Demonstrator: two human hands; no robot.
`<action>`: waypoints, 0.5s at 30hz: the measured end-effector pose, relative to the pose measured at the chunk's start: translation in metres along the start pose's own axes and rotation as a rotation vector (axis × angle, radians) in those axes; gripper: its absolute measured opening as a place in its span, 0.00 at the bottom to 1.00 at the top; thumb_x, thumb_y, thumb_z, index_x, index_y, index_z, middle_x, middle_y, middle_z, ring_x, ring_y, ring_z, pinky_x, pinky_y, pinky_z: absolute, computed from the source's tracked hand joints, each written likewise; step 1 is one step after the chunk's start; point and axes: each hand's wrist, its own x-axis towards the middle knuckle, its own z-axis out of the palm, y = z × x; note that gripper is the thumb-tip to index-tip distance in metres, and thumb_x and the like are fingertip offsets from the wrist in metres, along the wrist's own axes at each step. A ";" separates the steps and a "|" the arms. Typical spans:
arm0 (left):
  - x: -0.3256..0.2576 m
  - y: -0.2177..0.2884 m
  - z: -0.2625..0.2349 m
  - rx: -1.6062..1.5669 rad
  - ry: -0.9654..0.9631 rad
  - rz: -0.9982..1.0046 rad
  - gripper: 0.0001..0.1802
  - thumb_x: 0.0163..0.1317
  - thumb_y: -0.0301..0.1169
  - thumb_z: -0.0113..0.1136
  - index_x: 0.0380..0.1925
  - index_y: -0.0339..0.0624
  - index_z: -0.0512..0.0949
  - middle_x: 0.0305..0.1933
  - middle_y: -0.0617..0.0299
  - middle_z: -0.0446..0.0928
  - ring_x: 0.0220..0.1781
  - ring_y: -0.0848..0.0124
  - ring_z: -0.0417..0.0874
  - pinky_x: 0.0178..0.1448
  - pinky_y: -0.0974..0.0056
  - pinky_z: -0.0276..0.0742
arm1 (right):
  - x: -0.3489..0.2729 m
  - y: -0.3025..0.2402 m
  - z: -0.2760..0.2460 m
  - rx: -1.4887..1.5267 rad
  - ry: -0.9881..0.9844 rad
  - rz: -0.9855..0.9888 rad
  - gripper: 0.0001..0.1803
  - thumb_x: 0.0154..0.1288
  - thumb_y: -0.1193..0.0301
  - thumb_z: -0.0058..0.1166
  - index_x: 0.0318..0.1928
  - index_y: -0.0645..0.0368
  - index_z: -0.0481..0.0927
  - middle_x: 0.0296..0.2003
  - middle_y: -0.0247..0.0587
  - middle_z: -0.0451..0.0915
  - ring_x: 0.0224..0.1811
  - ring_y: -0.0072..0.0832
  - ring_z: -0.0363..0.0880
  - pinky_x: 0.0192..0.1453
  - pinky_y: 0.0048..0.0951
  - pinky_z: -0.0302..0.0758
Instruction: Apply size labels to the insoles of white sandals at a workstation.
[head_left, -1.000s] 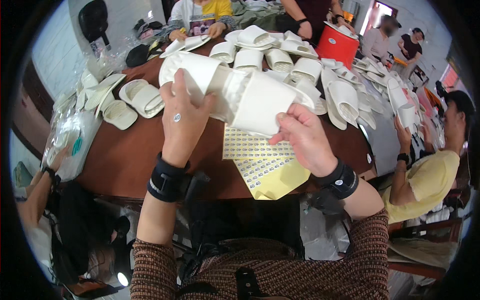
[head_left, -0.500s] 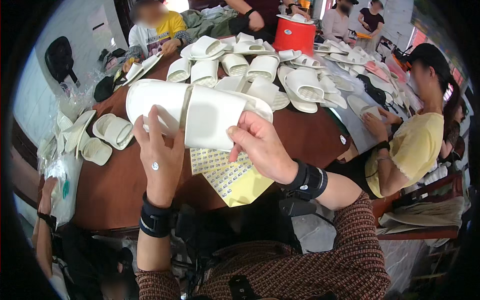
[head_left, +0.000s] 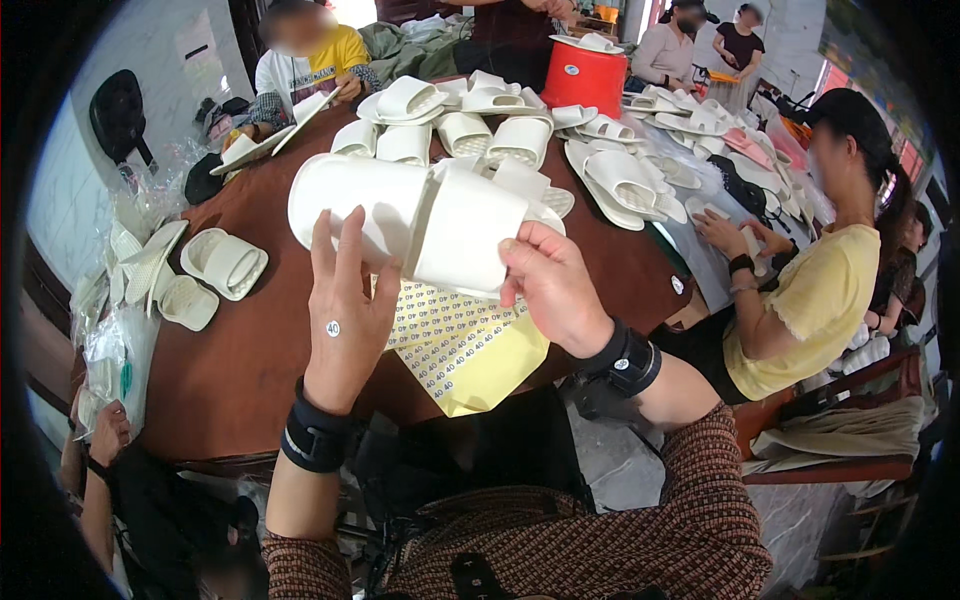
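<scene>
A white slipper [head_left: 355, 200] with a broad, smooth strap [head_left: 468, 232] is held above the table, its left end rounded. My right hand [head_left: 555, 285] pinches the strap's right edge between thumb and fingers. My left hand [head_left: 345, 310] holds the slipper's near side on the left, two fingers stretched over its surface; its other fingertips are hidden. A round sticker sits on the back of this hand. Under the slipper lie yellow sheets [head_left: 500, 365] of small round printed stickers, partly covered. Black bands circle both my wrists.
White slippers [head_left: 405, 100] are heaped across the brown table [head_left: 250, 370], with others [head_left: 225, 262] at the left beside clear plastic bags [head_left: 125, 350]. A red bucket [head_left: 585, 78] stands at the back. A co-worker in yellow [head_left: 810, 275] works at the right; another person [head_left: 310, 70] handles slippers opposite.
The slipper has moved to the right and turned slightly, its right end now lower. Both my hands have gone with it, keeping their hold.
</scene>
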 end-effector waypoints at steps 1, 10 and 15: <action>0.002 0.001 0.001 -0.003 0.000 -0.002 0.30 0.58 0.22 0.62 0.62 0.37 0.68 0.67 0.35 0.60 0.39 0.56 0.83 0.43 0.61 0.82 | 0.001 -0.001 -0.005 -0.003 0.002 0.002 0.07 0.68 0.73 0.51 0.41 0.65 0.76 0.30 0.35 0.77 0.22 0.18 0.73 0.25 0.20 0.73; -0.025 -0.007 -0.027 0.080 -0.183 0.026 0.22 0.58 0.23 0.62 0.54 0.35 0.75 0.64 0.45 0.70 0.66 0.48 0.69 0.67 0.54 0.69 | 0.033 -0.038 -0.056 0.107 0.098 -0.209 0.03 0.67 0.77 0.49 0.37 0.64 0.74 0.31 0.37 0.75 0.28 0.25 0.76 0.34 0.25 0.75; -0.072 -0.014 -0.029 0.017 -0.358 -0.042 0.20 0.56 0.25 0.65 0.49 0.37 0.77 0.61 0.46 0.71 0.60 0.49 0.72 0.64 0.52 0.67 | 0.093 -0.053 -0.107 0.240 0.072 -0.246 0.04 0.69 0.76 0.48 0.39 0.62 0.75 0.38 0.39 0.79 0.40 0.31 0.79 0.56 0.42 0.77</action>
